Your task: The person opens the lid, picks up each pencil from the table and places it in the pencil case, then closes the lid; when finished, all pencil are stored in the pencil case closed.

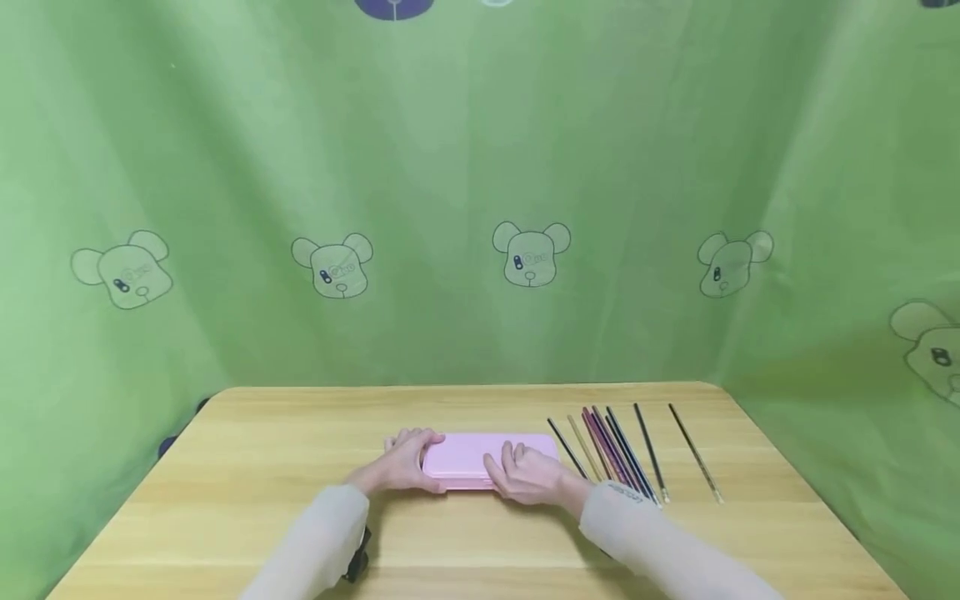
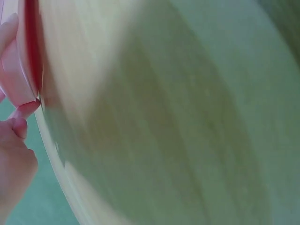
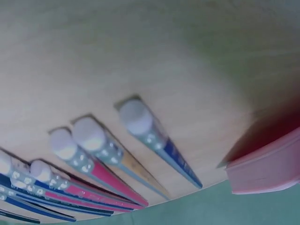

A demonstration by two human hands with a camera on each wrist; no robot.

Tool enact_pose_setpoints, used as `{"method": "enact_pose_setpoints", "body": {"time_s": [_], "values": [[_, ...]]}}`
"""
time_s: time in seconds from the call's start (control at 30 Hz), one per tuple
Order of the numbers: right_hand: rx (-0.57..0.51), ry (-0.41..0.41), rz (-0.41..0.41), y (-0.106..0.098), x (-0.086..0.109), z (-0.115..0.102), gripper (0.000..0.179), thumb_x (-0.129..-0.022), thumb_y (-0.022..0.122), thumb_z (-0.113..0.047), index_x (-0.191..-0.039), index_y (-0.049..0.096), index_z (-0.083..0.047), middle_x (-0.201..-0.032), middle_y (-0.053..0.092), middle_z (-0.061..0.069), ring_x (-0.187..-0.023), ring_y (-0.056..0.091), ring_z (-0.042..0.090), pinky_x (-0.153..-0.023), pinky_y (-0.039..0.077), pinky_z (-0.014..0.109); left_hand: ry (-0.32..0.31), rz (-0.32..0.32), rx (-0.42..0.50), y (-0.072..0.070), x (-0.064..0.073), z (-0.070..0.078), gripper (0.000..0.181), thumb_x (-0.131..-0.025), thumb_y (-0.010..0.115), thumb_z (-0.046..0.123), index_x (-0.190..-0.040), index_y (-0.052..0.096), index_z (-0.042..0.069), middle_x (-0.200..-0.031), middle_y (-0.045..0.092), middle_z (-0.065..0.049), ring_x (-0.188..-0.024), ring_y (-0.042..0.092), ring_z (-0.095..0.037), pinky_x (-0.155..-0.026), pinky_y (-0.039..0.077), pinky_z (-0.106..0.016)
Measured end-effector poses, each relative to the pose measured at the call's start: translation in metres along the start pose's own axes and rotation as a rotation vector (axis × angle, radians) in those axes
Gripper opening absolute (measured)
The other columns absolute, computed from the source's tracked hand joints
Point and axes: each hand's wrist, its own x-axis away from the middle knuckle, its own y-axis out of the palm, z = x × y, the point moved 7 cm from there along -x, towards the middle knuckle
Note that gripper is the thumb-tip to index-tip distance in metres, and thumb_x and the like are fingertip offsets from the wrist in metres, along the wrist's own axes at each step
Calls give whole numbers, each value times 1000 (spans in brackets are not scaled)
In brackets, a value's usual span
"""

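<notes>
A closed pink pencil case (image 1: 472, 452) lies lengthwise on the wooden table. My left hand (image 1: 405, 461) grips its left end, thumb at the front and fingers around the far side. The fingers of my right hand (image 1: 528, 473) are curled at the front edge of the case, right of its middle; their exact contact is partly hidden. One end of the pencil case (image 2: 16, 77) shows in the left wrist view with fingers against it. In the right wrist view the pencil case (image 3: 267, 171) appears at the right edge, close to several pencils (image 3: 108, 147) with white erasers.
Several loose pencils (image 1: 615, 446) lie fanned out right of the case, partly beneath the right forearm. A dark pencil (image 1: 696, 454) lies apart, farthest right. Behind the table (image 1: 300, 408) hangs a green curtain (image 1: 435, 333) printed with bear heads.
</notes>
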Motion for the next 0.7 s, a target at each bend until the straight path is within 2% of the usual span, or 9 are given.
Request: {"method": "enact_pose_setpoints", "body": {"time_s": [0.13, 0.27, 0.37, 0.5, 0.6, 0.7], "values": [[-38, 12, 30, 0, 0, 2, 46, -98, 18, -31, -111, 54, -4, -83, 67, 16, -62, 65, 24, -53, 56, 27, -4, 5, 14, 0, 1, 1, 75, -55, 81, 36, -119, 53, 8, -114, 54, -8, -98, 40, -20, -79, 27, -36], [-49, 87, 38, 0, -1, 7, 48, -98, 15, -30, -109, 54, -4, -86, 67, 15, -63, 65, 23, -49, 55, 26, 0, 25, 26, -4, -2, 2, 75, -55, 82, 33, -118, 53, 6, -114, 55, -10, -100, 42, -22, -80, 28, -38], [-62, 151, 21, 1, -1, 8, 50, -98, 16, -33, -109, 55, -4, -91, 66, 15, -67, 66, 24, -48, 54, 25, -11, 21, 37, -5, -4, 1, 75, -53, 83, 32, -117, 54, 6, -114, 55, -10, -101, 43, -23, -83, 28, -41], [-72, 187, -23, 2, 0, 7, 53, -98, 19, -41, -112, 56, -5, -99, 64, 15, -73, 66, 24, -51, 55, 25, -26, 3, 42, -4, -5, 0, 75, -53, 83, 32, -118, 54, 6, -113, 56, -10, -102, 44, -23, -84, 29, -42], [-84, 193, 25, 3, 0, 9, 53, -99, 17, -39, -108, 56, -4, -95, 64, 14, -68, 64, 24, -50, 54, 24, -31, 3, 46, -4, -6, -1, 75, -54, 83, 33, -118, 54, 6, -113, 56, -9, -103, 44, -24, -84, 29, -42], [-88, 177, 88, 1, -1, 11, 53, -99, 11, -32, -103, 56, -3, -87, 65, 13, -60, 62, 22, -47, 53, 24, -32, 11, 58, -4, -6, 0, 75, -55, 82, 33, -119, 54, 5, -114, 56, -10, -104, 44, -25, -84, 29, -42]]}}
